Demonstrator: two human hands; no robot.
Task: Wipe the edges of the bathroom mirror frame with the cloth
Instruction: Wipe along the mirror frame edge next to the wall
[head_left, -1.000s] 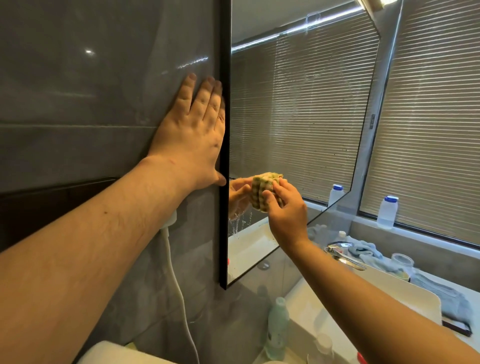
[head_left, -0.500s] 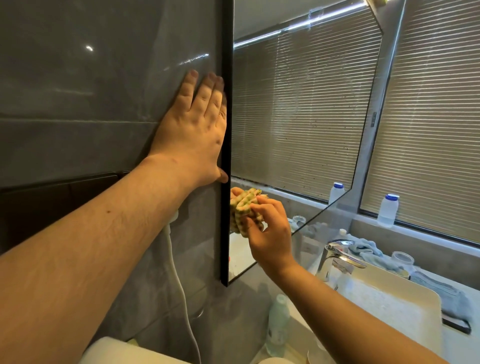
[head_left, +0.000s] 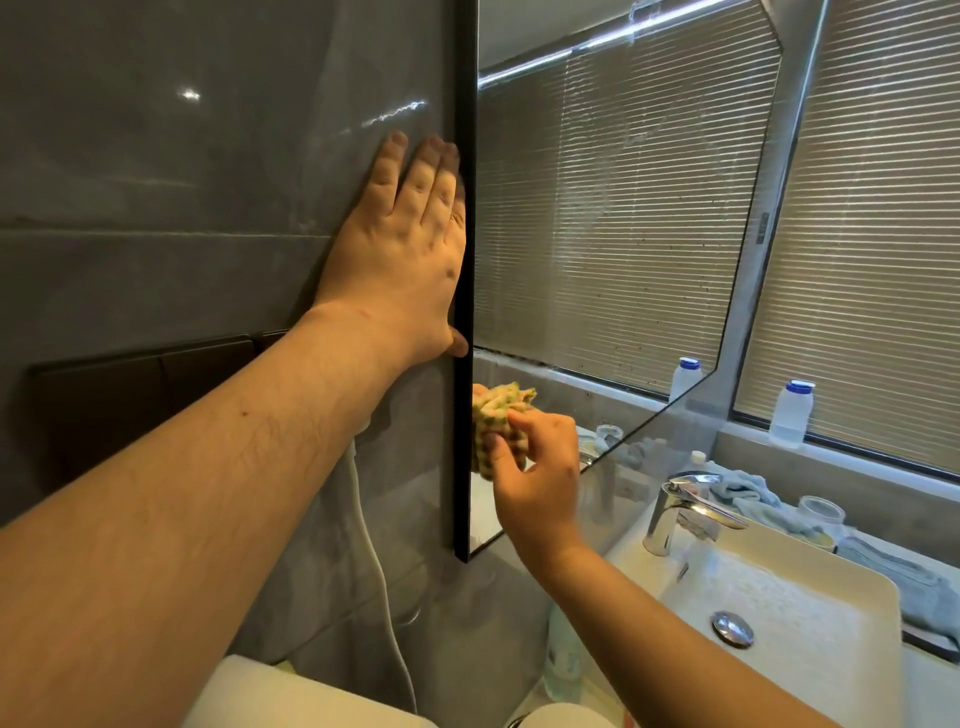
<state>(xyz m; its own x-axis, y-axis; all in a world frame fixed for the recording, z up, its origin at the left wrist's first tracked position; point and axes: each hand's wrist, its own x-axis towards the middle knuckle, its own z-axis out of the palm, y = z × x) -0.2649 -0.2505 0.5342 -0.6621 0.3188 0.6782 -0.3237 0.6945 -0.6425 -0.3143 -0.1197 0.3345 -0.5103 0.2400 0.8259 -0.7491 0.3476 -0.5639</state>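
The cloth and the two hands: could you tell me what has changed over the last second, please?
The right hand, gripping the cloth, slid it left across the glass to the mirror frame, now pressing it against the inside of the frame's black left edge, below the left hand. Nothing was let go. The left hand stayed flat on the wall tile beside the frame.

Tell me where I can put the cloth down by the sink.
Free: the basin floor around the drain, and its near rim left of the faucet. Crowded: the counter behind the faucet, with a grey towel and glass jar.
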